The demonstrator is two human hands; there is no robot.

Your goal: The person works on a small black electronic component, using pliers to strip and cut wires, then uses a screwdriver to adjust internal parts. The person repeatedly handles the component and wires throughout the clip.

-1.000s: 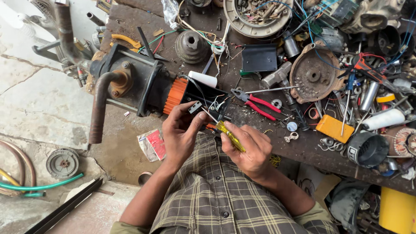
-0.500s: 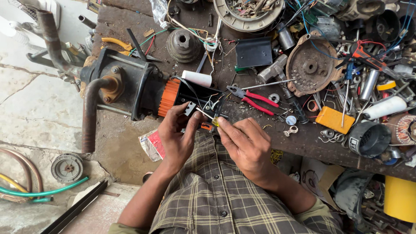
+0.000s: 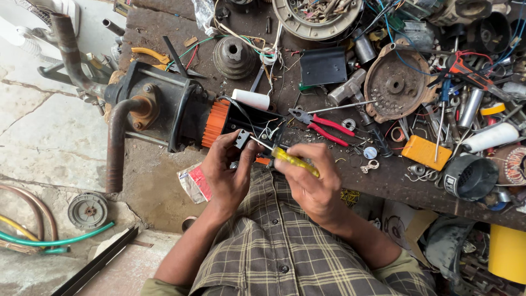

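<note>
A small black part (image 3: 241, 138) is pinched in the fingers of the left hand (image 3: 229, 170), at the open end of a black and orange motor (image 3: 219, 121). A yellow-handled screwdriver (image 3: 293, 161) is gripped by the right hand (image 3: 308, 178), its tip laid against that part toward ten o'clock. Red-handled pliers (image 3: 323, 125) are seen on the cluttered workbench (image 3: 383, 181) at one o'clock of the hands, a white cylinder (image 3: 251, 99) at twelve.

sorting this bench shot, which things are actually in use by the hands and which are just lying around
In use:
left hand on small grey connector block
right hand holding yellow-handled screwdriver
orange-finned pump motor

Lying about:
red-handled pliers
white cylinder
orange box
rusty round motor cover
green hose
</note>
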